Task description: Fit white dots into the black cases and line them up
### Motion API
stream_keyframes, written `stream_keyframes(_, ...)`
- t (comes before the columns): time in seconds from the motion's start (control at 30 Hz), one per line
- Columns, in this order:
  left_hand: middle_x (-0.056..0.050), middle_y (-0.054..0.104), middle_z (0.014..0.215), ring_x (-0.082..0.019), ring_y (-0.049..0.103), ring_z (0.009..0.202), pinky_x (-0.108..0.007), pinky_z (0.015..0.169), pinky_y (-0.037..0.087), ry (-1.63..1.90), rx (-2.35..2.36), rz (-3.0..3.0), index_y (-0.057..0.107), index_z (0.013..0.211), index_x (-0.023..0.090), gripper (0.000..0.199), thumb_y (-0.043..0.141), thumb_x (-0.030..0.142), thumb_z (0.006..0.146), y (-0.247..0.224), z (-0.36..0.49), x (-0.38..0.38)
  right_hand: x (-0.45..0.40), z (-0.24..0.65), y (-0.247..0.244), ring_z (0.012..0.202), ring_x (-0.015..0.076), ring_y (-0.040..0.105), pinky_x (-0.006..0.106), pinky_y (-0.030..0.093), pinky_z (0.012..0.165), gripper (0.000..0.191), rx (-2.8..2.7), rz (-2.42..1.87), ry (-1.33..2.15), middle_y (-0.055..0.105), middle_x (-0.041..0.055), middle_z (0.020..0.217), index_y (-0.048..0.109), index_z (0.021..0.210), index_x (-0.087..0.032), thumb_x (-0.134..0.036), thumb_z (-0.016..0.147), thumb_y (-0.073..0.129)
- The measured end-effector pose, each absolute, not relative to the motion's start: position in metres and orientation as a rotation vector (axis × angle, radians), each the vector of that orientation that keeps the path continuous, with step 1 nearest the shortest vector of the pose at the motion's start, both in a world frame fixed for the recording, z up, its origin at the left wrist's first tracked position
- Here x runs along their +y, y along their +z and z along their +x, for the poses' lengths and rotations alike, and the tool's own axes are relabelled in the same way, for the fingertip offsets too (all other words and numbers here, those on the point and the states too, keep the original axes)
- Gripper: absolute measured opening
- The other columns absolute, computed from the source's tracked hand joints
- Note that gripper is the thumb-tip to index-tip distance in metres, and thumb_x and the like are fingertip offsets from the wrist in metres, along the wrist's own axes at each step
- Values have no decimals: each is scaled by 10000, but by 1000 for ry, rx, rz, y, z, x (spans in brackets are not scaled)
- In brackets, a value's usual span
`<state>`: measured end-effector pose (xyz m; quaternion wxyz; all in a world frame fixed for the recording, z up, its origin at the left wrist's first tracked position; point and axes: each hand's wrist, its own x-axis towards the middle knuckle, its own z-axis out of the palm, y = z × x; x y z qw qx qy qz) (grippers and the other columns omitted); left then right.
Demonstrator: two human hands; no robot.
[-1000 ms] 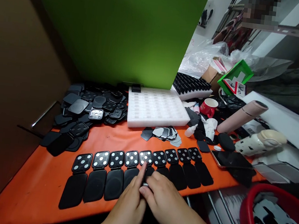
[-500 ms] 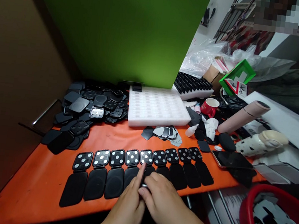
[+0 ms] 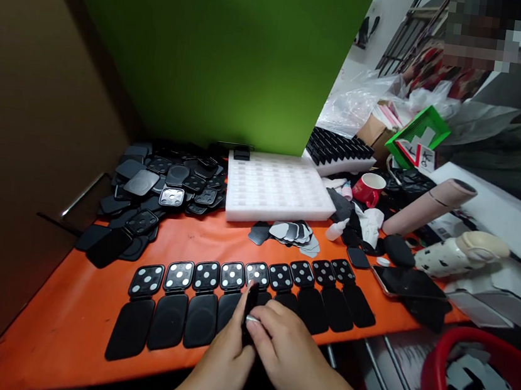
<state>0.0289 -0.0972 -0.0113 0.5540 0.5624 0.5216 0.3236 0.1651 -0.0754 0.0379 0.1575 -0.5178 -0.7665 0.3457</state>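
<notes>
Near the table's front edge, my left hand [image 3: 228, 349] is wrapped round a dark flat piece [image 3: 252, 301], seen nearly edge-on. Against it, my right hand [image 3: 281, 337] pinches a small stack of silvery discs [image 3: 252, 319] between thumb and fingers. Beyond both hands runs a row of black hinged plates [image 3: 205, 275], lying unfolded; their upper squares carry light round dots, and their lower halves [image 3: 168, 321] are plain black. My hands partly cover the middle lower halves.
A pile of black plates [image 3: 141, 181] lies at the back left, beside a white foam tray [image 3: 280, 188]. Grey cut sheets [image 3: 291, 232], a small bottle [image 3: 336, 229], a red mug [image 3: 369, 188], a phone [image 3: 409, 281] and tumblers [image 3: 430, 206] sit rightward. A red basin [image 3: 437, 381] stands lower right.
The dark piece in my left hand is turned more upright and shows more. More of the silvery stack shows at my right fingertips. The whole view has shifted slightly.
</notes>
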Motion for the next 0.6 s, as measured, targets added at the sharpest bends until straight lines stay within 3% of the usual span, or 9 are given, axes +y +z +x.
stream_keyframes(0.23,-98,336,1405,-211,344,1262,-378,1032,278,737,1234,1541,30,1417,212,636,373,182,882,-9,26,-100,-79,166,42,766,151,497,268,379,699,99,-2283,-1474,929,547,24,834,536,823,-186,-236,854,456)
stream_keyframes(0.4,-98,384,1377,-215,369,1245,-385,1020,297,734,1166,1443,60,1416,225,621,386,218,887,-2,28,-99,-73,166,39,677,125,485,246,349,617,171,-2160,-1451,999,532,-7,718,506,669,-172,-259,816,520)
stream_keyframes(0.5,-95,507,1271,-223,456,1173,-383,989,341,751,1125,1256,140,1408,212,662,434,128,821,-1,31,-98,-70,168,28,645,123,503,237,364,586,204,-1927,-1371,1293,519,-12,680,527,726,-175,-328,850,473)
stream_keyframes(0.6,-87,622,1090,-213,601,966,-374,851,464,704,1069,1089,60,1415,194,776,413,41,740,-2,32,-98,-66,171,20,505,108,473,219,355,484,328,-1606,-1358,1584,448,-42,566,498,818,-178,-428,908,304)
